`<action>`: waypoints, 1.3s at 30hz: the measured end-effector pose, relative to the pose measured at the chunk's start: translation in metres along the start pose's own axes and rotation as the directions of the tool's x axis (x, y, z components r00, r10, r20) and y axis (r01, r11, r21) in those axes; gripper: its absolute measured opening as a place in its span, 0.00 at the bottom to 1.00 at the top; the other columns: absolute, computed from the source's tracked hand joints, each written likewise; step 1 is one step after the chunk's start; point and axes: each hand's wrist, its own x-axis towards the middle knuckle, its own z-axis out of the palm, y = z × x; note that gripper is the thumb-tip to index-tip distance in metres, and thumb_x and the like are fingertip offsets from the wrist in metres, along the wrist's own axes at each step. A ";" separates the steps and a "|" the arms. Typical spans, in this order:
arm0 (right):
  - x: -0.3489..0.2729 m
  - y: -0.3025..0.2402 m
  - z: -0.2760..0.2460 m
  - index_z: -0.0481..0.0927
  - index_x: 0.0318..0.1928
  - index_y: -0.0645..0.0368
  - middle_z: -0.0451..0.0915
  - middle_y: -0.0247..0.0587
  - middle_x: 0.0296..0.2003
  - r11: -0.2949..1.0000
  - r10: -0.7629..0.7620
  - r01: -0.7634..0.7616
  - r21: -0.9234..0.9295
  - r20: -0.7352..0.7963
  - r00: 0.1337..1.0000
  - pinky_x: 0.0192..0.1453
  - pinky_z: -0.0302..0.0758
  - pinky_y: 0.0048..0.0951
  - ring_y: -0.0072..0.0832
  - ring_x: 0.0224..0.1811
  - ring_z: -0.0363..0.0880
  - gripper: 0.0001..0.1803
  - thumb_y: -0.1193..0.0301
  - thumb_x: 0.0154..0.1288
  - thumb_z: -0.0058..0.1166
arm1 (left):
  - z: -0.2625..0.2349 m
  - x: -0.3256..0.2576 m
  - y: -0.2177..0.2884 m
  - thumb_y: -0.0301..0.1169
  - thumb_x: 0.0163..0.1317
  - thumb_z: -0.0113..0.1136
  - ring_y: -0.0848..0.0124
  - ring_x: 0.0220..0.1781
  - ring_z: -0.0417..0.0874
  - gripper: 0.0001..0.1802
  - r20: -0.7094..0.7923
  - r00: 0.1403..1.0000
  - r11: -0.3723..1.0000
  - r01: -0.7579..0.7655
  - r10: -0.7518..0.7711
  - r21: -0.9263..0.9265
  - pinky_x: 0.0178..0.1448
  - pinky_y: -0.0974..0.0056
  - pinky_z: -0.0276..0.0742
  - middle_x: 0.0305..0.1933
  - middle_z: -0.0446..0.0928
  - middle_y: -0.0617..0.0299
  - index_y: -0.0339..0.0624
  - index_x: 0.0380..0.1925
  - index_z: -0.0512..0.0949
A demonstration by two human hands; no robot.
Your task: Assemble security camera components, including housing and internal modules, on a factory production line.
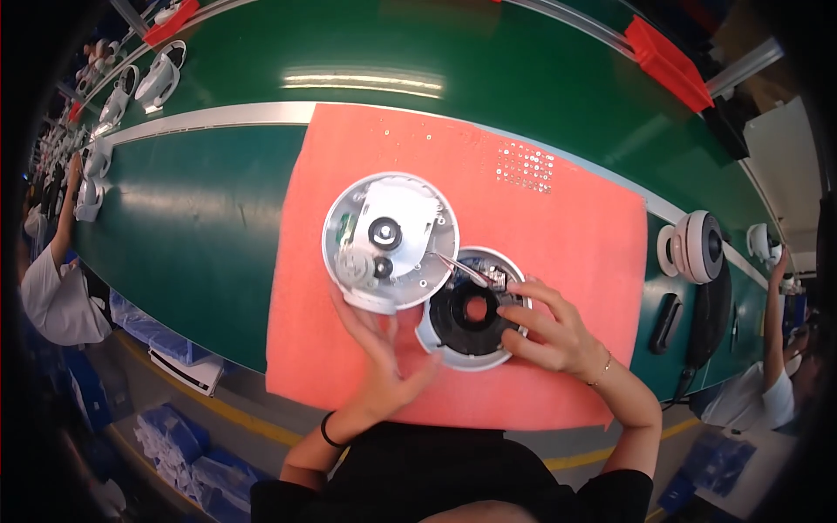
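Observation:
Two round appliance parts lie on a salmon-pink mat (558,218). The white round housing (390,237), open side up, shows a motor plate and small black wheels inside. My left hand (377,357) cups its near lower edge. Beside it to the right lies a white ring part with a black centre (471,315). Thin wires (458,268) run between the two parts. My right hand (551,329) grips the ring part's right rim, fingers near a small connector at its top.
A patch of small screws (526,166) lies on the mat's far right. Finished white units (696,247) stand on the green conveyor (200,209) to the right and far left. Red bins (667,61) sit at the back. Other workers' arms reach in at both sides.

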 end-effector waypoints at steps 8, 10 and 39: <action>-0.008 -0.015 0.006 0.71 0.26 0.58 0.76 0.44 0.41 0.965 0.060 -0.035 0.259 -0.092 0.994 0.49 0.75 0.46 0.54 0.51 0.70 0.11 0.79 0.43 0.60 | -0.026 -0.001 -0.005 0.23 0.47 0.57 0.59 0.72 0.20 0.55 -0.131 0.991 0.962 -0.057 0.022 -0.267 0.69 0.43 0.29 0.70 0.20 0.50 0.45 0.65 0.27; -0.009 -0.016 0.008 0.71 0.26 0.58 0.76 0.44 0.40 0.943 0.099 -0.065 0.327 -0.091 0.991 0.50 0.75 0.46 0.54 0.51 0.70 0.11 0.78 0.44 0.60 | -0.025 -0.017 -0.010 0.22 0.48 0.57 0.59 0.72 0.24 0.52 -0.107 0.994 0.961 -0.008 -0.023 -0.277 0.70 0.44 0.32 0.70 0.22 0.49 0.45 0.65 0.31; 0.033 -0.045 -0.053 0.75 0.37 0.61 0.75 0.45 0.43 0.471 0.235 -0.323 0.821 0.236 0.943 0.55 0.72 0.36 0.38 0.47 0.76 0.17 0.77 0.42 0.63 | -0.054 0.055 0.038 0.20 0.48 0.58 0.62 0.70 0.50 0.42 0.385 0.919 0.988 0.028 -0.084 0.149 0.70 0.59 0.48 0.69 0.49 0.49 0.35 0.64 0.49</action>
